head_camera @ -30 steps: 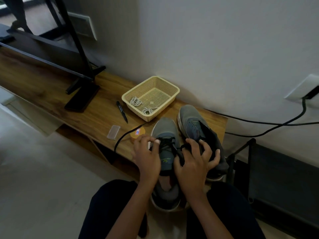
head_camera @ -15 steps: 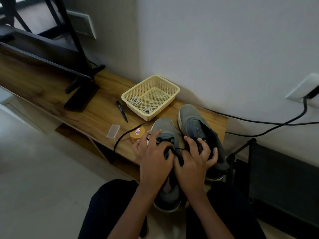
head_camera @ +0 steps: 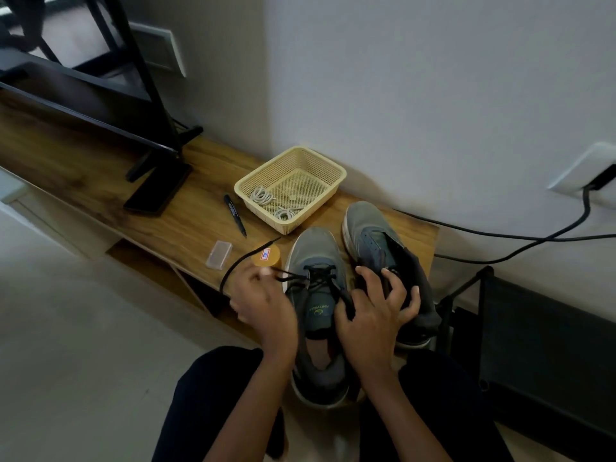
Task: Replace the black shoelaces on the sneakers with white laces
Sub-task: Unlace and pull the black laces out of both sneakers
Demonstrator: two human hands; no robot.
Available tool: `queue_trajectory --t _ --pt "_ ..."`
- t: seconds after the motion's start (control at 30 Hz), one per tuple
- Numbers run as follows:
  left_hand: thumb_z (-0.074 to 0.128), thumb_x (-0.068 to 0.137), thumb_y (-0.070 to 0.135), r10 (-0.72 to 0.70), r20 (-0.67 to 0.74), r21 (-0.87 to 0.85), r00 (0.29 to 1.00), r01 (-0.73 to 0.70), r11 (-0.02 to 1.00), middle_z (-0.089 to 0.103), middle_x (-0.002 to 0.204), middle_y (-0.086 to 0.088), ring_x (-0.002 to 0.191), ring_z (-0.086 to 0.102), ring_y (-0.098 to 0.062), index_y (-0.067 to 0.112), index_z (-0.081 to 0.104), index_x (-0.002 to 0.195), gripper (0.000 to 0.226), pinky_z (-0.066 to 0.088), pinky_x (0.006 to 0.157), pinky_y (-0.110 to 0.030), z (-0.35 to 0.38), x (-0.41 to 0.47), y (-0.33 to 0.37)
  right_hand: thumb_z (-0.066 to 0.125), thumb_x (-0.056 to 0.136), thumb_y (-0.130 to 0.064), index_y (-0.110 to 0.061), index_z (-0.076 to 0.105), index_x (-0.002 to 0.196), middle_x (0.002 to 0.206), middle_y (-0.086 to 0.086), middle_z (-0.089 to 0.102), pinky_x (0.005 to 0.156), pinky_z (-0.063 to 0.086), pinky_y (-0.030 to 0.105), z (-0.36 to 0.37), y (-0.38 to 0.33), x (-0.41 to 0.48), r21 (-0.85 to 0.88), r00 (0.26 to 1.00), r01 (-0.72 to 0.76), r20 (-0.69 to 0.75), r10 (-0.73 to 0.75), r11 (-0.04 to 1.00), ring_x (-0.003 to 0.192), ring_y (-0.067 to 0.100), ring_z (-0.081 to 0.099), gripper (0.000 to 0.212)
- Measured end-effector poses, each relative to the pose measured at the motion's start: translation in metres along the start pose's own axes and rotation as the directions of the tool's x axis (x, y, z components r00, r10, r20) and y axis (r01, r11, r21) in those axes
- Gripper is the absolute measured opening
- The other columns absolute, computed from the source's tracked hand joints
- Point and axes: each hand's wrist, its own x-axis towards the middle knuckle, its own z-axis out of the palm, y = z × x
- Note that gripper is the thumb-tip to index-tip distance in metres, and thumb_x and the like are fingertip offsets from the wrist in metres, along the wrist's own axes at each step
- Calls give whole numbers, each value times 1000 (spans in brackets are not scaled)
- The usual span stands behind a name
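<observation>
Left hand (head_camera: 263, 301) swung out toward 9 o'clock since half a sec ago, dragging strand of black lace (head_camera: 320, 278) from top eyelets of near sneaker (head_camera: 315, 251). Looks pinched at fingertips, bit blurry tho. Right hand (head_camera: 376, 308) grasps other lace end by tongue, fingers splayed onto second sneaker (head_camera: 366, 225) at 2 o'clock, guessing to brace pair against pull. Near sneaker sits on bench (head_camera: 133, 208) edge, heel toward lap, easy reach. White laces (head_camera: 261, 196) wait in basket (head_camera: 293, 149) at 11 o'clock. Marker (head_camera: 235, 215) at 10, out of way.

Grey sneakers (head_camera: 313, 248) side-by-side; blk lace (head_camera: 320, 279) loosened; wht laces (head_camera: 261, 195) coiled.
</observation>
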Motion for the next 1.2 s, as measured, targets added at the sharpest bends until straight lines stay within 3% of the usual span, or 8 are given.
queue_trajectory --t 0.17,0.3,0.43,0.77,0.9,1.0,1.1,1.2 --pt "49 95 23 -255 -84 -154 963 241 958 52 125 -11 118 49 -25 17 52 108 15 42 100 -43 -8 15 -4 47 75 -27 -11 64 66 116 0 63 107 10 52 1 -2 0 18 1000 6 -2 -6 1000 120 27 38 25" --pt "47 82 42 426 151 204 892 -450 869 48 131 4 129 31 -14 20 59 115 41 21 105 -42 -10 0 4 49 76 -28 -12 65 68 118 0 62 107 9 51 1 -1 0 34 1000 15 14 -15 999 121 27 38 24" --pt "63 78 32 526 551 371 648 -755 541 49 136 1 135 23 -22 29 68 93 17 14 105 -47 1 -9 -10 48 80 -32 -11 66 71 118 0 63 107 9 50 1 -2 1 45 1000 9 18 -10 999 120 27 38 29" --pt "63 86 28 463 399 381 791 -603 701 48 134 1 134 27 -20 23 60 83 6 15 107 -47 5 -14 -13 49 79 -27 -11 66 73 117 0 63 108 9 51 1 -3 -1 43 1000 0 16 -1 999 121 27 38 24" --pt "48 96 25 58 56 15 997 -59 998 49 125 -7 122 42 -22 16 53 97 9 36 106 -36 0 -7 -4 49 77 -26 -11 66 72 116 1 63 108 8 49 1 -3 -1 49 1000 -8 11 7 999 120 26 38 23" --pt "44 98 19 -241 -125 -151 963 221 963 51 119 -12 118 47 -31 14 52 106 13 36 104 -52 -1 1 -6 48 77 -27 -12 66 72 115 0 64 108 7 48 2 -4 -2 55 1000 -12 12 12 998 119 26 39 25" --pt "50 95 15 -125 -105 -118 987 113 987 54 121 -11 117 49 -29 11 54 115 21 37 104 -47 -1 1 -4 48 78 -27 -12 65 70 115 0 64 108 8 50 3 -2 -1 69 1000 -25 16 24 997 120 26 39 24" --pt "54 87 28 338 112 107 935 -349 931 54 128 -6 126 41 -28 13 55 122 37 29 105 -40 -4 -2 0 50 78 -28 -13 66 72 117 0 63 108 8 50 2 0 -1 76 1000 -8 18 6 997 120 26 39 23"
